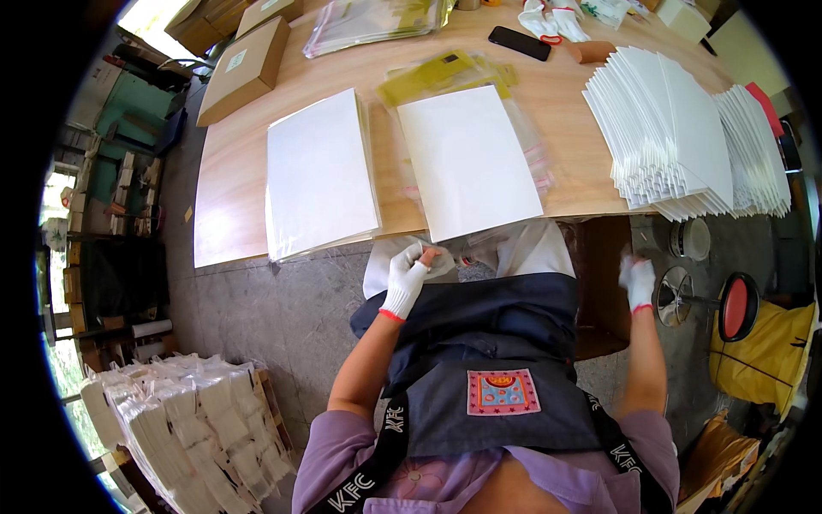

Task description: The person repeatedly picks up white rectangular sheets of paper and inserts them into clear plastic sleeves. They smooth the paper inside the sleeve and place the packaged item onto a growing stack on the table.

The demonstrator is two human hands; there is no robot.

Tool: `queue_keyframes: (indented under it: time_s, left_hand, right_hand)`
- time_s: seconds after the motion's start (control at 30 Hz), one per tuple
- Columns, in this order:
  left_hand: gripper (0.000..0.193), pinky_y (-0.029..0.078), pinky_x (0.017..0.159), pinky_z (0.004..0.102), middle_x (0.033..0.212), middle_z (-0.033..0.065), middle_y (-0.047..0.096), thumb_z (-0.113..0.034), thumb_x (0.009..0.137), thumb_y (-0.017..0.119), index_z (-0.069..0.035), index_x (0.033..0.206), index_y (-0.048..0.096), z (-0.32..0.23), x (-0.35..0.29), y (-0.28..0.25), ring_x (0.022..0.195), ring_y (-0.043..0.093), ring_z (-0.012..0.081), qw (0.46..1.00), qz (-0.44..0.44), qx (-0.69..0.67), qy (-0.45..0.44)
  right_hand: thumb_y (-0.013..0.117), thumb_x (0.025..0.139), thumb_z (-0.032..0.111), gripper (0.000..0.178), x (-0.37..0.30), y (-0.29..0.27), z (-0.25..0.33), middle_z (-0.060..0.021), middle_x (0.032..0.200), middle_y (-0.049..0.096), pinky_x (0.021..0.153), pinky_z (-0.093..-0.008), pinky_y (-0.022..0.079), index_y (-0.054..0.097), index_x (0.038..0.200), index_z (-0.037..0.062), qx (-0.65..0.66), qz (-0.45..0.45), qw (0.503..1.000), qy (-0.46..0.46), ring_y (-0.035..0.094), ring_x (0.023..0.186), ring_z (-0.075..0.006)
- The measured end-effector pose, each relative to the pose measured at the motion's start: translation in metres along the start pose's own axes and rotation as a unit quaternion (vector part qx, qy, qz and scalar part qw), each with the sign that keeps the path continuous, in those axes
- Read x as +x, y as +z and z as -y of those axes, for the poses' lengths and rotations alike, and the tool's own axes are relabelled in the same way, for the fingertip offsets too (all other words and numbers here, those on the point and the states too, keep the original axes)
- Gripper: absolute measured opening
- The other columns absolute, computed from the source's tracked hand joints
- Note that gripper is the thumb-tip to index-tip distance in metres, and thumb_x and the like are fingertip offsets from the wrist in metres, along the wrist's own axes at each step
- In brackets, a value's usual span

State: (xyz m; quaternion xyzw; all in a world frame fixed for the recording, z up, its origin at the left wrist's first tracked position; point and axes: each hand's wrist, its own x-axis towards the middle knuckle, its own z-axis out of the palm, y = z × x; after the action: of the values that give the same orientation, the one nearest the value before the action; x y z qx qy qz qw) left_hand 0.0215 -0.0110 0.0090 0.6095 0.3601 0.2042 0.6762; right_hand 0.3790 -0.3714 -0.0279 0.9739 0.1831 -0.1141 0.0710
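Observation:
My left hand (409, 278), in a white knit glove with bare fingertips, is closed at the table's front edge. Its fingers pinch the edge of a clear plastic bag (443, 264). Just beyond lies a white sheet (471, 163) on top of clear bags with yellow-green print (454, 75). To its left is a white stack (318, 171) with clear plastic showing at its edges. Lower right, my right hand (636, 283), also gloved, hangs beside an open cardboard box (599, 321). Motion blurs its fingers, so I cannot tell what they hold.
Fanned white card stacks (664, 128) stand at the table's right. A black phone (520, 43), white gloves (552, 21) and more plastic bags (372, 24) lie at the back. A brown box (246, 73) sits far left. Bundled white stacks (197, 428) stand on the floor lower left.

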Motion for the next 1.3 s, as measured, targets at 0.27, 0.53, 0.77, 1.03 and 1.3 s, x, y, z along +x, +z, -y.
queue_keyframes:
  time_s: [0.27, 0.53, 0.77, 1.03, 1.3]
  left_hand:
    - [0.025, 0.048, 0.055, 0.0319, 0.101, 0.0027, 0.062, -0.008, 0.066, 0.073, -0.013, 0.087, 0.061, 0.009, 0.008, 0.000, 0.069, 0.059, 0.0226, 0.770, -0.108, 0.465, 0.424]
    - [0.015, 0.044, 0.052, 0.0291, 0.082, 0.0000, 0.060, -0.010, 0.074, 0.071, -0.008, 0.085, 0.062, 0.003, 0.014, 0.004, 0.061, 0.055, 0.0168, 0.882, -0.103, 0.335, 0.313]
    - [0.034, 0.053, 0.073, 0.0337, 0.101, 0.0045, 0.058, -0.007, 0.086, 0.059, -0.003, 0.119, 0.051, 0.001, 0.008, 0.014, 0.087, 0.059, 0.0164, 0.941, -0.099, -0.316, -0.063]
    - [0.032, 0.041, 0.070, 0.0198, 0.085, -0.0013, 0.055, -0.007, 0.085, 0.060, 0.004, 0.115, 0.057, -0.105, -0.031, -0.037, 0.077, 0.048, 0.0065, 0.986, -0.139, 0.010, 0.095]
    - [0.035, 0.041, 0.090, 0.0292, 0.118, 0.0106, 0.057, -0.018, 0.092, 0.051, 0.002, 0.121, 0.054, -0.085, -0.014, -0.201, 0.103, 0.053, 0.0162, 0.897, -0.320, 0.251, 0.173]
  right_hand:
    - [0.069, 0.072, 0.020, 0.027, -0.058, -0.091, 0.128, -0.0136, 0.099, 0.063, 0.078, -0.0408, 0.046, 0.061, 0.096, 0.0082, 0.241, -0.021, 0.928, -0.285, 0.060, 0.094, -0.0310]
    - [0.071, 0.072, 0.018, 0.019, -0.033, -0.080, 0.200, -0.0097, 0.075, 0.057, 0.064, -0.0377, 0.045, 0.056, 0.079, 0.0069, 0.342, -0.020, 0.870, -0.354, 0.059, 0.072, -0.0278]
    - [0.061, 0.085, 0.029, 0.027, -0.045, -0.073, 0.202, -0.0065, 0.064, 0.059, 0.052, -0.0341, 0.043, 0.054, 0.077, 0.0051, 0.452, 0.030, 0.882, -0.131, 0.055, 0.054, -0.0180]
    - [0.054, 0.091, 0.024, 0.017, -0.083, -0.107, 0.245, -0.0004, 0.066, 0.057, 0.039, -0.0199, 0.039, 0.057, 0.093, 0.0072, 0.598, 0.345, 0.704, -0.166, 0.050, 0.046, -0.0056]
    - [0.054, 0.087, 0.041, 0.037, -0.113, -0.117, 0.430, -0.0102, 0.067, 0.062, 0.054, -0.0345, 0.046, 0.061, 0.082, 0.0053, 0.494, 0.258, 0.743, -0.371, 0.060, 0.060, -0.0222]
